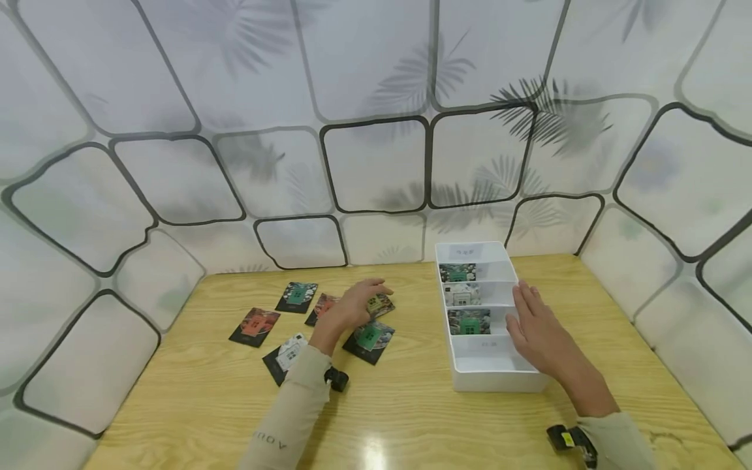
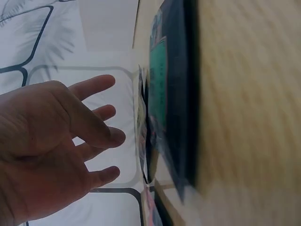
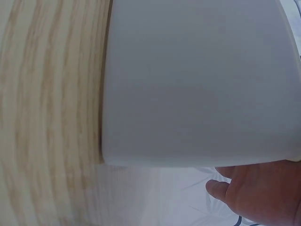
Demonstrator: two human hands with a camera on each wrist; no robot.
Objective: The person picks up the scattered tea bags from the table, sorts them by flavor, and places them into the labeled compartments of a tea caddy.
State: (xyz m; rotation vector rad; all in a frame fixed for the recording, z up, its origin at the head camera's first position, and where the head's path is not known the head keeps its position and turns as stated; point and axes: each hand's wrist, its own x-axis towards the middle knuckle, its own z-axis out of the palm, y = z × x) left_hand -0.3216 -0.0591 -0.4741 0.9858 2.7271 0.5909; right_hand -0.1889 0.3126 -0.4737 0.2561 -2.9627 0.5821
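My left hand (image 1: 348, 312) hovers over the flat packets on the table, its fingers loosely spread and holding nothing. Nearest to the fingers is a yellow-labelled packet (image 1: 382, 304); a green-labelled packet (image 1: 370, 337) lies just below the hand. In the left wrist view, a gap separates the fingertips (image 2: 113, 136) from the packets. My right hand (image 1: 543, 336), with fingers extended, rests at the right rim of a long white divided box (image 1: 499, 381). Three packets stand in separate compartments: one teal-labelled (image 1: 458, 273), one white (image 1: 463, 294) and one green (image 1: 469, 322).
Left of my left hand lie a teal-labelled packet (image 1: 296, 297), two red-labelled packets, one far left (image 1: 255, 326) and one partly covered by the hand (image 1: 322, 305), and a white-labelled packet (image 1: 288, 353) beside the sleeve. A patterned curtain (image 1: 382, 238) borders the wooden table (image 1: 405, 418).
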